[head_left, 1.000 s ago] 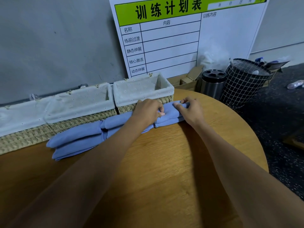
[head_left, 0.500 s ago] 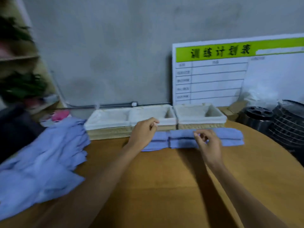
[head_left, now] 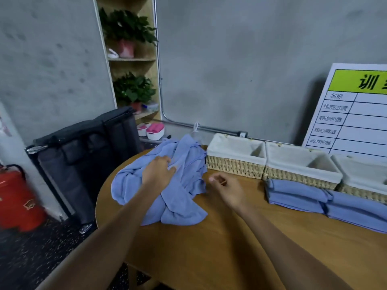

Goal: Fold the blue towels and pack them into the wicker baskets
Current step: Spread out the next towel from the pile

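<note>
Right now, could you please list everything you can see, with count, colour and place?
unfolded towels: one heap, blue, table's left end
folded towels: a row, blue, on the table before the baskets
wicker baskets: three, straw with white liners, along the wall
table: one, wooden
board: one, white and green, against the wall
cart: one, dark, left of the table
bin: one, red, far left
potted plants: two, green, on shelves
left hand: on the heap
right hand: above the table, loosely curled, holding nothing
</note>
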### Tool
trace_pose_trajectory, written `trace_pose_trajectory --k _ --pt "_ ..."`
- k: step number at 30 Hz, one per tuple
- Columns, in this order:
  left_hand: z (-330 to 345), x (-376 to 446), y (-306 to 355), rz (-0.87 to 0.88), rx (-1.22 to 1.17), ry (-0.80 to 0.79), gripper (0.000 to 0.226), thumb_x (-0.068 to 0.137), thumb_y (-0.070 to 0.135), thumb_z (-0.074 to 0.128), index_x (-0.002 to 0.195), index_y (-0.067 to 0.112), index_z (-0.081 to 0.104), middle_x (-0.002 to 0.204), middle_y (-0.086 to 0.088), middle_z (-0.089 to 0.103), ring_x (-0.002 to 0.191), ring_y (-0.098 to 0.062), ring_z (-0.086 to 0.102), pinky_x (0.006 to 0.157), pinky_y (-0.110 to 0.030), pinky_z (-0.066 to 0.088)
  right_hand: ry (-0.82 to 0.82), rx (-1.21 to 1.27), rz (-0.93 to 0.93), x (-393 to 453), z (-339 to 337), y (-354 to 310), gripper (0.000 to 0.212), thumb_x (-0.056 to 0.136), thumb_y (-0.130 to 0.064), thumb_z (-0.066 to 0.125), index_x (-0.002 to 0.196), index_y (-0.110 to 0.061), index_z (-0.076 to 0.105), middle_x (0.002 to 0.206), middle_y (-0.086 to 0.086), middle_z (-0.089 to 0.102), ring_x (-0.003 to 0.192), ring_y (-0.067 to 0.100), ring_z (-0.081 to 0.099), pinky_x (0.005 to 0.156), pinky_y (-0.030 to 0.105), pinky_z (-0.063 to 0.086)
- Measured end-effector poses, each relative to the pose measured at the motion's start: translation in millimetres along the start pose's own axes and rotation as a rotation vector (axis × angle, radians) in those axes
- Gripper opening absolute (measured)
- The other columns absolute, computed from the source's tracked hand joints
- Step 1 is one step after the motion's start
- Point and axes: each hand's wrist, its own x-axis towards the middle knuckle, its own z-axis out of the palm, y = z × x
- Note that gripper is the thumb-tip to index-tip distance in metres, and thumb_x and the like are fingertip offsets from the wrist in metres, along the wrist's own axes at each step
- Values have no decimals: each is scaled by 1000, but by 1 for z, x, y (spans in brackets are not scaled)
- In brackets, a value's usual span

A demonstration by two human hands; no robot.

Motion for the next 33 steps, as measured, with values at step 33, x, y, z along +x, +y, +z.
trace_pose_trajectory --k 33 --pt "91 -143 237 760 -176 -642 38 102 30 58 138 19 60 137 1 60 121 -11 55 100 -26 45 -292 -399 228 -179 -235 39 33 104 -26 50 75 -19 65 76 -11 65 72 6 58 74 23 43"
